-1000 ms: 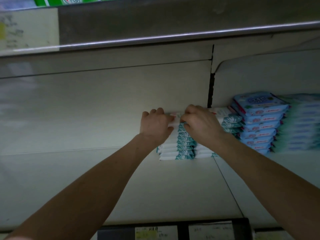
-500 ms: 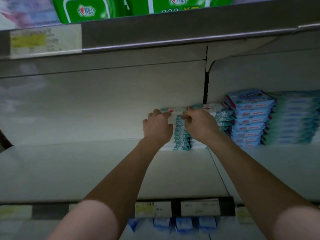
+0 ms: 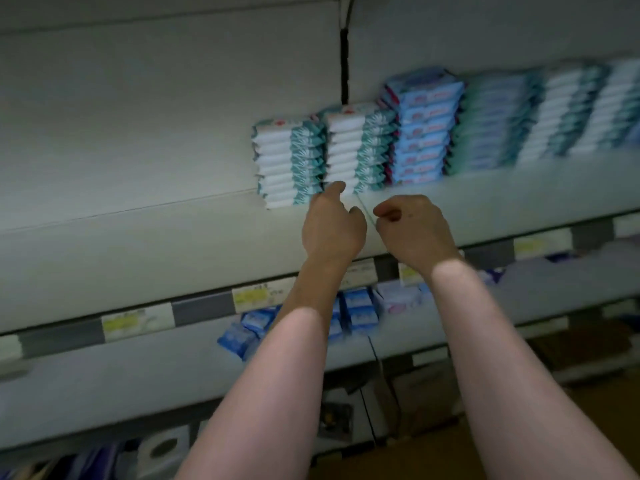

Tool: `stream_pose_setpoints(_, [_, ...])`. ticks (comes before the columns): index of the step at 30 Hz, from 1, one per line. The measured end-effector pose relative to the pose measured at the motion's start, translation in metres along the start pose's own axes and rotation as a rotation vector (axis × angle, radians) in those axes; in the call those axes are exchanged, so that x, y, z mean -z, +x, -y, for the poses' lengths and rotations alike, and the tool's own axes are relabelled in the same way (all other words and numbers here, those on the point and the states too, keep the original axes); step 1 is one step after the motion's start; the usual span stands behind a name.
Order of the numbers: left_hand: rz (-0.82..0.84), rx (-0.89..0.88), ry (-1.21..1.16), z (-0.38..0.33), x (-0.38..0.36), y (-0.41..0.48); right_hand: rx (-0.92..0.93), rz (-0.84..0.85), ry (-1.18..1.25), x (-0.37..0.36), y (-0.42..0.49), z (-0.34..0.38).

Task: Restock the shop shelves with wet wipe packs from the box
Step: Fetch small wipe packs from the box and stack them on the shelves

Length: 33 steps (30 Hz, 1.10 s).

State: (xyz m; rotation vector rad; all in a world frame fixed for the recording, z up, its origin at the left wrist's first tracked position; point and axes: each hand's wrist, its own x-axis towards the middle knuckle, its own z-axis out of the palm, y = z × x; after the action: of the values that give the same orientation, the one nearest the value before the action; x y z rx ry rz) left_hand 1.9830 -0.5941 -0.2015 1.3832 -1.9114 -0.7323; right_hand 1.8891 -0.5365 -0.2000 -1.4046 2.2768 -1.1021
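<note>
So the wet wipe packs [image 3: 289,161] are sitting in two neat teal-and-white stacks at the far back of the shelf [image 3: 138,244]. They're side by side and snug against the blue packs [image 3: 420,129] on their right, which I'd guess is deliberate so nothing topples and the row reads as one block. The left hand [image 3: 332,226] has one of its fingers [image 3: 334,188] stretched out to the foot of the stacks, about where the two meet, with the others tucked in and nothing gripped. Looks to me like a nudge to square the bottom packs up. The right hand [image 3: 414,226] hangs just beside it over the near part of the shelf, fingers loosely curled, empty. Loads of bare shelf off to the left, so I reckon there's plenty more to put up. Can't make out the box for sure, it's all blurry down low, so the next grab probably means reaching down.
</note>
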Motion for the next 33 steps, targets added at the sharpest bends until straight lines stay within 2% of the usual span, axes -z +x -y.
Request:
stream_pose_setpoints(7, [0.263,-0.113,-0.064,-0.011,-0.020,-0.046,-0.250,-0.109,-0.075,0.013,-0.064,-0.025])
stream_pose_setpoints(11, [0.432,-0.135,-0.049,0.004,-0.028,-0.083,-0.458,-0.218,-0.094,0.004,-0.118,-0.031])
stream_pose_setpoints(16, [0.647,-0.125,0.029,0.036,-0.035,-0.132,-0.640,-0.254,-0.101,-0.019,-0.188,-0.035])
stream_pose_setpoints(24, [0.826,-0.311,0.061,0.066,-0.039,-0.215,-0.882,-0.354,-0.065,-0.042,-0.289,-0.054])
stream_pose_setpoints(33, [1.057,-0.383,0.129,0.073,-0.056,-0.314,-1.106,-0.452,-0.007,-0.043,-0.396,-0.084])
